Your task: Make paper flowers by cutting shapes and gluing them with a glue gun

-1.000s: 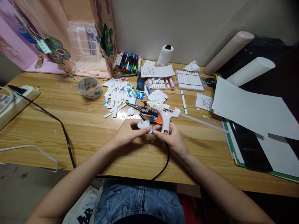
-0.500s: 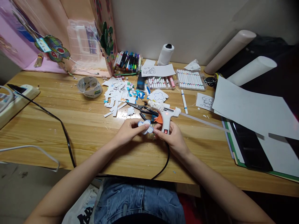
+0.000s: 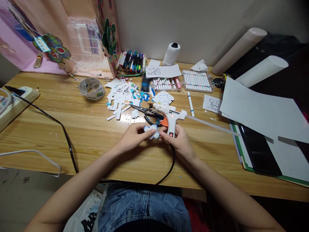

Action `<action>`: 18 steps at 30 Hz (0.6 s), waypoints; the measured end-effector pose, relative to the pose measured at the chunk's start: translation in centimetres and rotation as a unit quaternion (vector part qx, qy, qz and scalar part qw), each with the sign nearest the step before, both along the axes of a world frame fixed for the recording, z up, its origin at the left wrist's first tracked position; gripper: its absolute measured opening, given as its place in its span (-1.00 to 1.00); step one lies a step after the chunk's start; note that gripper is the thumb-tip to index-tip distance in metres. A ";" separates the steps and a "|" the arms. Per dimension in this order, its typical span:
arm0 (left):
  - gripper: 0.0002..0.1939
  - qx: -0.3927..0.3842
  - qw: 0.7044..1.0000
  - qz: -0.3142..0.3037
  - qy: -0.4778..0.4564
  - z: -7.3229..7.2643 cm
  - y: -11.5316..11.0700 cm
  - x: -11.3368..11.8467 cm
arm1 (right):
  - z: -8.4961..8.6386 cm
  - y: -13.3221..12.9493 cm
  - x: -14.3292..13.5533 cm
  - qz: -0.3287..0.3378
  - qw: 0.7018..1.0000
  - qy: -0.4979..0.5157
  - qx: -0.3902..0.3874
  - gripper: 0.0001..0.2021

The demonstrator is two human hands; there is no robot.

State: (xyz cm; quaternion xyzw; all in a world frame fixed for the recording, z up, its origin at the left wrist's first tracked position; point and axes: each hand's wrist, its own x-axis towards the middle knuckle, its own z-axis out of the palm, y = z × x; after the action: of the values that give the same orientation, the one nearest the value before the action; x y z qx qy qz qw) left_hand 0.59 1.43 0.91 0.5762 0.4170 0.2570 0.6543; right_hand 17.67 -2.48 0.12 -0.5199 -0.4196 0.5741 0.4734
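Between my hands is a small white paper flower with a blue outline. My left hand pinches it between thumb and fingers. My right hand is closed around the grip of a white glue gun with an orange trigger; its thumb lies close to the flower's right edge. The gun's nozzle points left, and a clear glue stick sticks out of its back. Black scissors lie open just behind my hands. A sheet with a drawn blue flower lies beyond the gun.
Paper scraps and a tape roll lie at the left back. Marker boxes stand along the wall. Paper sheets and a black tray are at the right. A black cord crosses the left side.
My right thumb has moved slightly away from the flower's right edge. The left hand keeps its pinch, and the view has shifted a little.
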 end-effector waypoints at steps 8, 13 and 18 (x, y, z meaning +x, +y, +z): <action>-0.68 -0.034 0.999 -0.014 -0.009 0.3 0.3 -0.1 | -0.2 0.1 0.1 -0.020 0.999 0.022 -0.025 -0.66; -0.70 -0.018 1.000 0.020 -0.003 0.0 0.3 -0.3 | -0.4 0.1 0.0 0.012 1.000 0.010 -0.026 -0.68; -0.71 -0.029 0.999 0.008 -0.025 -0.2 0.3 -0.4 | -0.7 0.0 0.0 0.010 1.000 0.000 -0.025 -0.68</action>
State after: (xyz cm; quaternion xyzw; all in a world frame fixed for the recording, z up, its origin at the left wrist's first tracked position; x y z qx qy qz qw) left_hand 0.17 1.72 0.68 0.5468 0.4120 0.2640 0.6794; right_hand 17.71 -2.43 -0.58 -0.5279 -0.4100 0.5888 0.4544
